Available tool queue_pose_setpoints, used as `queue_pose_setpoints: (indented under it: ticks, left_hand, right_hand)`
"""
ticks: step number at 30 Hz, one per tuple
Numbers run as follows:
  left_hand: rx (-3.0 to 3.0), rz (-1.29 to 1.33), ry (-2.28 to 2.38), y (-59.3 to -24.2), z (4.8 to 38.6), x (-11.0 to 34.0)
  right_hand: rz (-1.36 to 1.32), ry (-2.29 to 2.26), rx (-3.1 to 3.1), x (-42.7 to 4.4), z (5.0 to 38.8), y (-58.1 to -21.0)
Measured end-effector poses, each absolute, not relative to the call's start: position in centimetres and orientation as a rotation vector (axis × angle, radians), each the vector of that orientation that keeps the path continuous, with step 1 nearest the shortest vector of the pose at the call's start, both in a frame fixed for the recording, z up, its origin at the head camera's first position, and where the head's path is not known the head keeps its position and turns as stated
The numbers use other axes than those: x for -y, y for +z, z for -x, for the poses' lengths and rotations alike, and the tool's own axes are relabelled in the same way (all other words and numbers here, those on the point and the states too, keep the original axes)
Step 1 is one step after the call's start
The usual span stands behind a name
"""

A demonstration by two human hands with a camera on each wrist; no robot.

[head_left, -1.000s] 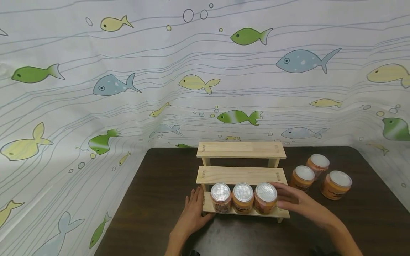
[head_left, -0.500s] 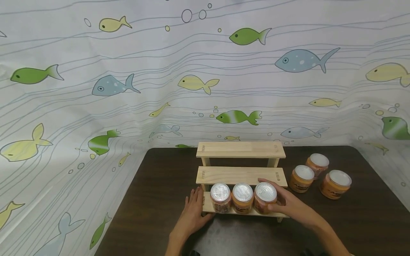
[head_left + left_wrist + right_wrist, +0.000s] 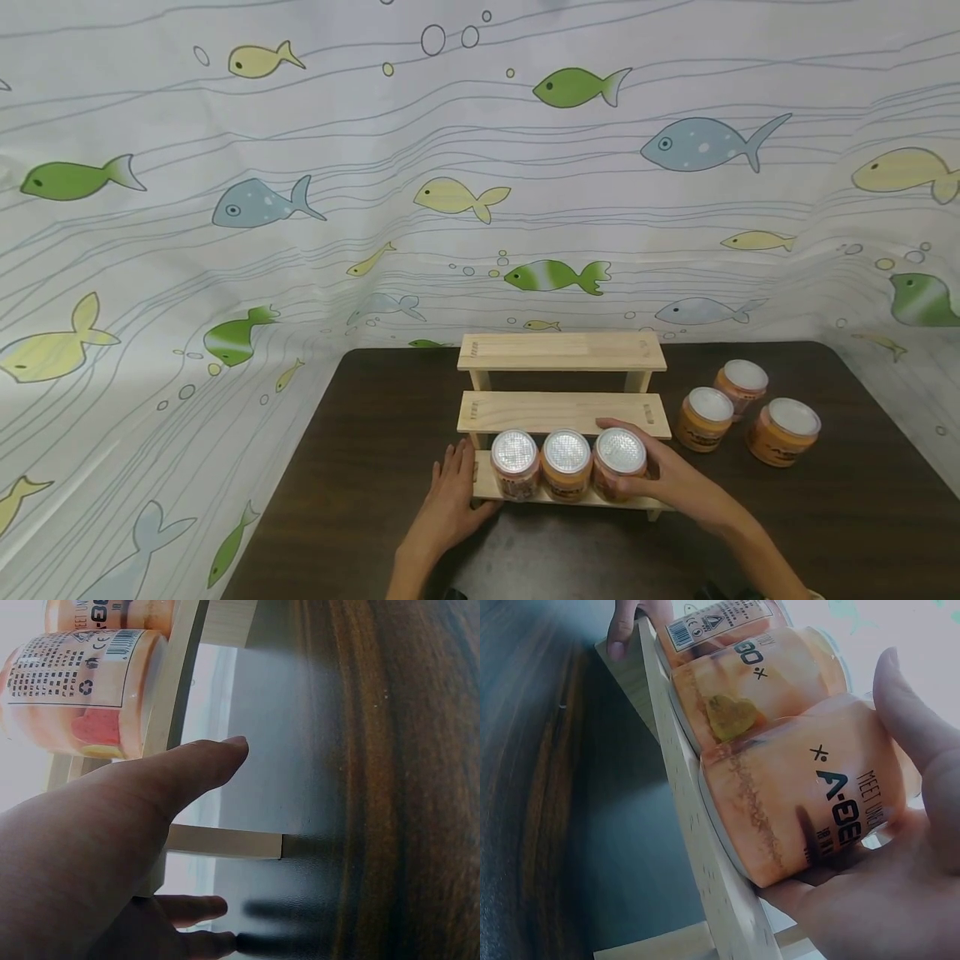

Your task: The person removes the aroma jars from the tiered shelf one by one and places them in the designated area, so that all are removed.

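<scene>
A light wooden three-step rack [image 3: 562, 412] stands on the dark table, with three clear jars in a row on its lowest step. Each has a silvery top and orange contents. My right hand [image 3: 678, 475] holds the right jar [image 3: 619, 454], thumb at its front and fingers around its back; the jar stands upright in the right wrist view [image 3: 802, 795]. Beside it are the middle jar [image 3: 567, 467] and the left jar [image 3: 516, 467]. My left hand [image 3: 450, 504] rests at the rack's left end, fingers extended along its side and thumb [image 3: 202, 769] straight across the front.
On the right of the table stand three more jars: a near left one [image 3: 703, 421], a back one [image 3: 741, 387] and a right one [image 3: 784, 433]. Behind the table [image 3: 352, 467] hangs a white sheet [image 3: 480, 308] printed with fish.
My right hand has moved left from beside the right jar and now wraps around it. The left hand and the jars stay where they were.
</scene>
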State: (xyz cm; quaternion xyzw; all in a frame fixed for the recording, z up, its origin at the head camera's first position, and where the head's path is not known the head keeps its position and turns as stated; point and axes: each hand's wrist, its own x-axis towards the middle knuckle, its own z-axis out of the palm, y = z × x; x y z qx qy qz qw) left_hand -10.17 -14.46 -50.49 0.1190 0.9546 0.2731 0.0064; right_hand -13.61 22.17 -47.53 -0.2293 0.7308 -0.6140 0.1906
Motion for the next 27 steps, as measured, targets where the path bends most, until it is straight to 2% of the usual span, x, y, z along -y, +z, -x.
queue_pose_setpoints:
  ticks: [2,9,15,20,27]
  left_hand:
    - [-2.987,-0.38,0.875,-50.8,10.3,14.6]
    - [-3.058,-0.429,0.947,-56.3,11.7,16.1]
    - [-3.071,-0.441,0.926,-56.9,11.8,16.2]
    - [-3.035,-0.456,0.954,-56.0,11.6,16.1]
    - [-2.968,-0.421,0.966,-52.3,10.7,15.2]
  right_hand:
    - [0.63,-1.722,-2.054,-22.0,13.7,-47.6]
    - [0.57,-1.733,-2.121,-21.6,13.6,-47.5]
    - [0.539,-1.778,-2.128,-21.7,13.3,-47.4]
    - [0.542,-1.814,-2.104,-21.9,13.3,-47.5]
    - [0.533,-1.799,-2.085,-23.1,12.7,-46.4]
